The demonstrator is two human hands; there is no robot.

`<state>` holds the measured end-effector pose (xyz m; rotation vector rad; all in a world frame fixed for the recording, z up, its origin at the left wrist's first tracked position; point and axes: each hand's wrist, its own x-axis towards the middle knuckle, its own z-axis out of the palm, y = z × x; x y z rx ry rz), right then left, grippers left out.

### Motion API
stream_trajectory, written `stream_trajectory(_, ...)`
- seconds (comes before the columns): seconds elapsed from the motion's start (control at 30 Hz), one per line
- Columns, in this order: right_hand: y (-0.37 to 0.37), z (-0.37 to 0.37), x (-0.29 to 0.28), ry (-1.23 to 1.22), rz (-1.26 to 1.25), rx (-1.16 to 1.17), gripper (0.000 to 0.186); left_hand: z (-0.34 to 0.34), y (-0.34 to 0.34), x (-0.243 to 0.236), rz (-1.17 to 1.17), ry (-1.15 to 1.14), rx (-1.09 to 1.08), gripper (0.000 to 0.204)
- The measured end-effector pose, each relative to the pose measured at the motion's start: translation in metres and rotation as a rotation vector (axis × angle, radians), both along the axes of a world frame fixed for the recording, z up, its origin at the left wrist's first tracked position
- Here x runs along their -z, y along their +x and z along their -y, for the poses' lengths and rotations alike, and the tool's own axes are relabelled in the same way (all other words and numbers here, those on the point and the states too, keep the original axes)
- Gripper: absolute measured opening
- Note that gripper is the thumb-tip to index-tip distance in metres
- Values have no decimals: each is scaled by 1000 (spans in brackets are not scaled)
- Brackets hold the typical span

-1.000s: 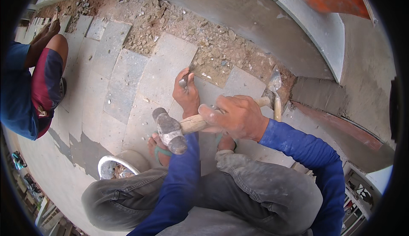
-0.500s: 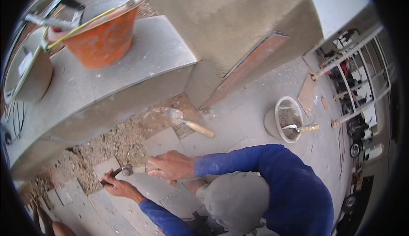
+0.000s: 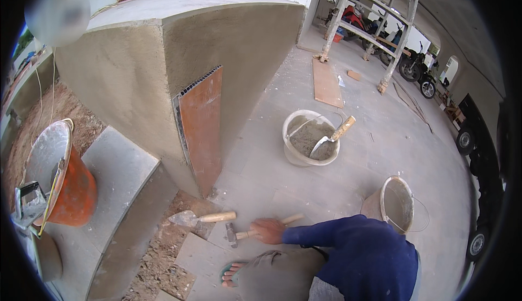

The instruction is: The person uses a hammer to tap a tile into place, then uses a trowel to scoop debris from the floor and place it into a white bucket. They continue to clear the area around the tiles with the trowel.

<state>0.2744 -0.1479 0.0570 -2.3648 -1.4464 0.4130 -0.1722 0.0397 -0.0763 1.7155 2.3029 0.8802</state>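
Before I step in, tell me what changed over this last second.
The view swung right. The hammer moved rightward from the left hand's metal rod to beside the nearer trowel; left hand and rod left view. Unchanged: right hand on the hammer's handle, trowel lying in place.

Right sleeve (image 3: 331, 233): deep blue, long, reaching the wrist.
Shirt body (image 3: 322, 289): grey section adjoining the blue.
Trousers (image 3: 274, 276): grey-brown, creased.
Sandal (image 3: 223, 270): green, open-toed.
Right hand (image 3: 267, 230): bare beyond the cuff.

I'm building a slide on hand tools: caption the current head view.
The right hand holds a hammer beside a trowel, a bucket of grey mix beyond.
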Motion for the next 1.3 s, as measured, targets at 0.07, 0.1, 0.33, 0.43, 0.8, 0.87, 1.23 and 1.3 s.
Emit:
stream_trajectory(0.07,11,8,13,20,54,-24,31,22,-5,6,99,15,8,41)
stream_trajectory(0.1,15,11,20,40,56,-39,31,25,-2,5,140,25,13,41)
stream_trajectory(0.33,34,-21,25,80,28,-170,36,36,18,2,394,66,-55,40)
stream_trajectory(0.43,31,-82,-29,101,95,-266,45,36,6,-8,415,58,-324,39)
stream_trajectory(0.8,67,-100,19,-193,-22,-245,42,81,-12,-37,-37,-86,-607,39)
stream_trajectory(0.87,63,-99,15,-258,-54,-262,41,97,-25,-30,-60,-102,-586,39)
stream_trajectory(1.23,66,-161,27,-305,87,-420,44,125,-77,-8,-132,-164,-524,33)
stream_trajectory(1.3,75,-162,42,-223,83,-441,46,125,-83,-17,-15,-261,-502,39)
